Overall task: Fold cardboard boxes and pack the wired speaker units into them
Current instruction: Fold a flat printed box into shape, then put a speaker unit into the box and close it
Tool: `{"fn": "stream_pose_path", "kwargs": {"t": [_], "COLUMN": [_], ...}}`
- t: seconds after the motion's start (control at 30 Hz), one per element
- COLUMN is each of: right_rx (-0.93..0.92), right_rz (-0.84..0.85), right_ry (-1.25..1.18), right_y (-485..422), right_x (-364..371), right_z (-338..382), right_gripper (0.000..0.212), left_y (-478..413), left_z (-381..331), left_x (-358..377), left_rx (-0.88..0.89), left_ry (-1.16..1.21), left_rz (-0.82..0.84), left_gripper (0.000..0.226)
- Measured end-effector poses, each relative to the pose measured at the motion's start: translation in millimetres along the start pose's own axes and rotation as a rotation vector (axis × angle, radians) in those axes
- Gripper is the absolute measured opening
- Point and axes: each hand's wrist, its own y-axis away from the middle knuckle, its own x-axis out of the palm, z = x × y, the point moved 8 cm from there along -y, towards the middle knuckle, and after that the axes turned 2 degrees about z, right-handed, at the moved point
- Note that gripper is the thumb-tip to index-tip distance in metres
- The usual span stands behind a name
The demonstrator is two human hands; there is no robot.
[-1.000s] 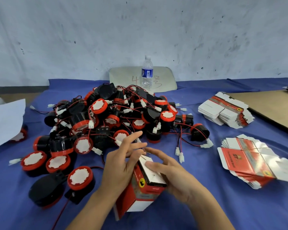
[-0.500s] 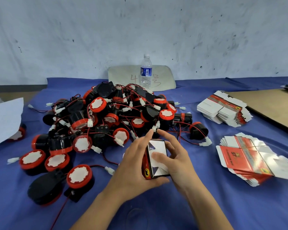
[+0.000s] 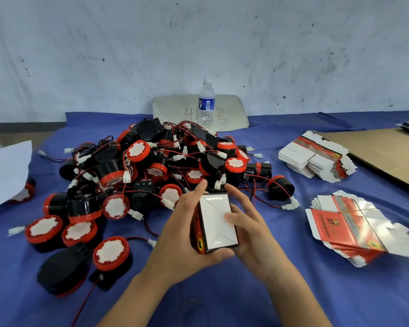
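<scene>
Cardboard box (image 3: 216, 223) is held above the table (image 3: 293, 291), just in front of the speaker pile (image 3: 151, 171): left grip (image 3: 182, 234) wraps its red side, right grip (image 3: 250, 230) clasps the opposite edge with thumb on the white folded end. Suggest thumb-pressing the flap seams until they sit flush while left braces. White end faces up toward the camera; its long axis runs away from the person, leaning slightly left.

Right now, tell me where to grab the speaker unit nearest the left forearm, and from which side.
Take the speaker unit by its round red rim, from above: its white face points up, leaving the rim exposed. Probably pinch the far and right sides; a black unit crowds its left, a bracket its near edge.
</scene>
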Motion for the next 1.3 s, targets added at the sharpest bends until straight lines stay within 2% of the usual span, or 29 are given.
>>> {"fn": "stream_pose_path", "kwargs": {"t": [0.13, 0.3, 0.4, 0.47, 0.53, 0.6, 0.63, 0.7, 0.77, 0.9, 1.03, 1.2, 1.3], "right_rx": [0.094, 0.12, 0.045, -0.074, -0.282, -0.5, -0.586, -0.735, -0.752, -0.665, -0.708, -0.771, -0.801], "right_rz": [0.049, 0.199, 0.179, 0.053, -0.164, -0.331, -0.355, -0.276, -0.174, -0.098, -0.129, -0.162, -0.173], "right_ry": [-0.13, -0.158, -0.178, -0.101, 0.195, 0.681, 0.959, 1.428, 1.622, 1.447, 1.287, 1.219, 1.201], "right_y": [2.4, 5.6, 4.8, 4.1, 9.2, 19.5, 23.3, 24.8, 22.3, 20.8, 26.3, 30.1, 32.9], "right_x": [1.9, 9.4, 7.5, -0.7, -14.9, -16.6, -8.0, 19.2, 34.1, 35.7, 35.7, 34.8, 34.7], "right_z": [-6.1, -3.6, 7.9, 16.2, 31.0, 46.0, 49.8, 44.7, 30.4, 23.5, 31.3, 33.8, 34.3], "right_gripper": [0.071, 0.077, 0.071, 0.07, 0.076, 0.071, 0.067, 0.056, 0.052, 0.07, 0.068, 0.056, 0.053], "left_y": [0.0, -1.1, -1.7, -2.5, -4.3, -4.5, -2.6, 4.1, 8.0, 7.1, 7.0, 8.7, 3.2], "left_z": [0.0, 7.6, 20.9, 31.0, 36.7, 47.3, 56.1, 70.9, 74.4, 68.0, 64.5, 72.6, 61.6], "left_x": [-4.5, 8.0, 14.1, 9.0, -2.8, -20.7, -29.5, -43.4, -50.9, -66.0, -72.5, -71.7, -75.8], "left_rx": [0.026, -0.042, -0.168, -0.206, -0.144, -0.238, -0.339, -0.52, -0.586, -0.566, -0.54, -0.588, -0.462], "left_ry": [0.13, 0.183, 0.198, -0.003, -0.428, -0.697, -0.759, -0.853, -0.907, -0.841, -0.852, -0.845, -0.694], "left_rz": [-0.05, 0.095, 0.191, 0.17, 0.068, -0.023, -0.051, -0.059, -0.041, -0.165, -0.24, -0.199, -0.299], "left_gripper": [0.098, 0.103, 0.113, 0.119, 0.105, 0.089, 0.087, 0.083, 0.076, 0.053, 0.022, 0.022, 0.015]}}
